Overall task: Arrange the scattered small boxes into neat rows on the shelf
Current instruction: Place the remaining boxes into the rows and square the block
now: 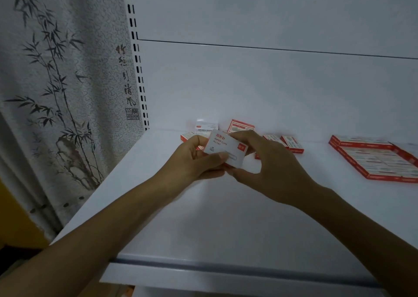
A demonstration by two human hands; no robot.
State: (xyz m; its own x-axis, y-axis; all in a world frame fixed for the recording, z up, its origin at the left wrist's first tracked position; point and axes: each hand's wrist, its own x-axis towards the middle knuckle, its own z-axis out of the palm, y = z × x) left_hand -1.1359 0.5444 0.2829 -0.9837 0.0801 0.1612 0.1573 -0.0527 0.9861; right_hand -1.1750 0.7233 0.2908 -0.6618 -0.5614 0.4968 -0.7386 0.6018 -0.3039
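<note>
- Paper clip box (pixel 224 150), white with a red label, is up in the air just over the back-left part of the shelf (pixel 203 217), held between both hands.
- Left hand (pixel 194 161) grips the left end, with the thumb laid across the front face.
- Right hand (pixel 269 167) pinches the right end, fingers (pixel 241 136) on the top edge and thumb underneath.
- It looks like thin card, so I'd guess it's light and a bit crushable. Better to hold it by the edges or short ends than squeeze the broad faces.
- Loose red boxes (pixel 291 143) lie at odd angles just behind the hands near the back wall.
- A tidy block of red boxes (pixel 375 158) sits well off to the right.
</note>
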